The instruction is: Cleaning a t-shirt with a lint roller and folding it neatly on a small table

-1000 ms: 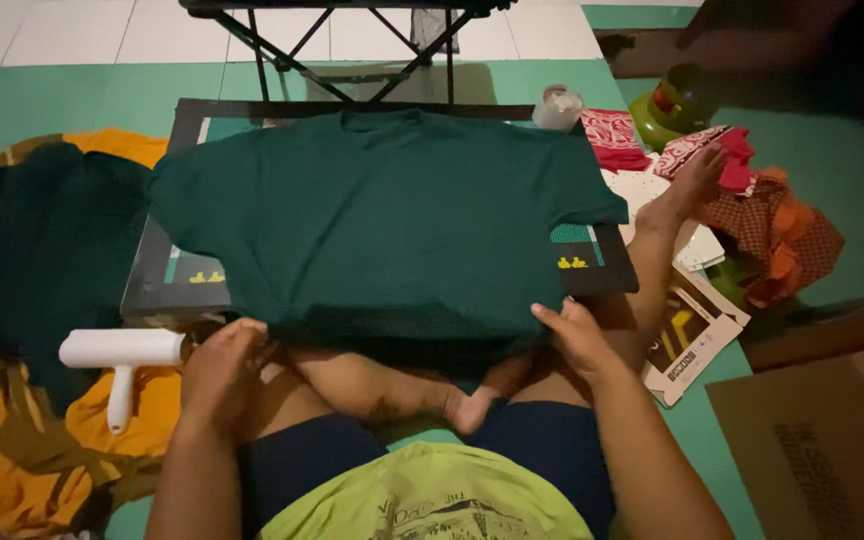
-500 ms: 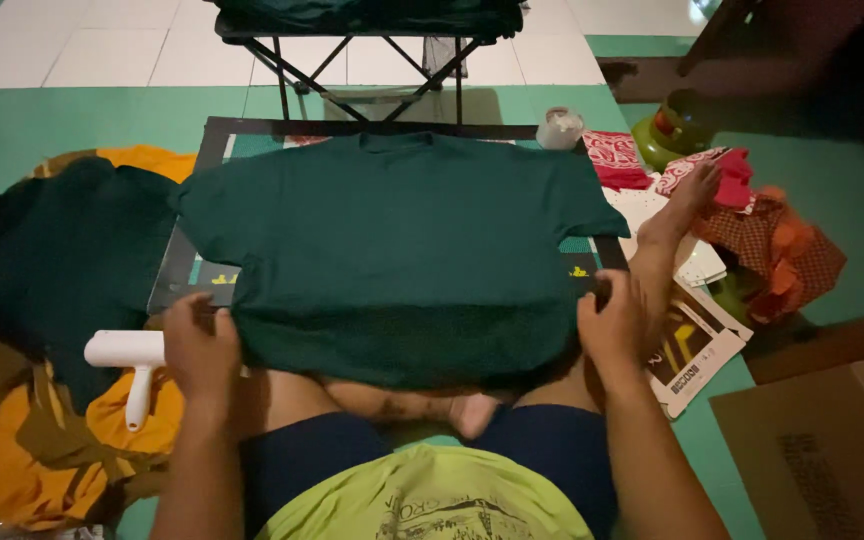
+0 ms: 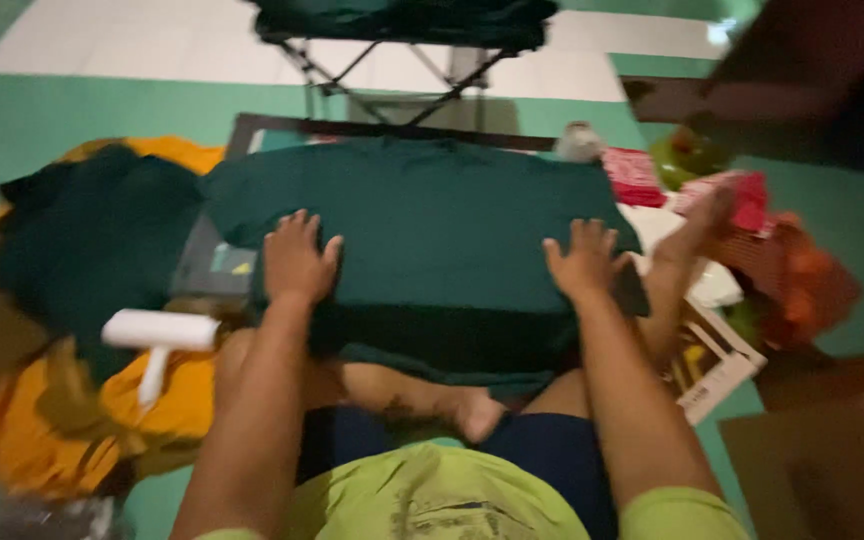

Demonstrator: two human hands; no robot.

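A dark green T-shirt lies spread flat over a dark-framed board on the floor in front of me. My left hand rests palm down on the shirt's left side, fingers spread. My right hand presses flat on the shirt's right side near the sleeve, fingers apart. Neither hand grips anything. The shirt's bottom hem hangs over my crossed legs. The frame is motion-blurred.
A white lint roller lies on orange cloth at the left, beside a pile of dark green garments. Red patterned fabrics, papers and a cardboard box sit at the right. A folding stand is behind the board.
Both hands have let go of the shirt's lower edge and moved up onto its surface, pressing flat with fingers spread. The camera has tilted and the view has blurred.
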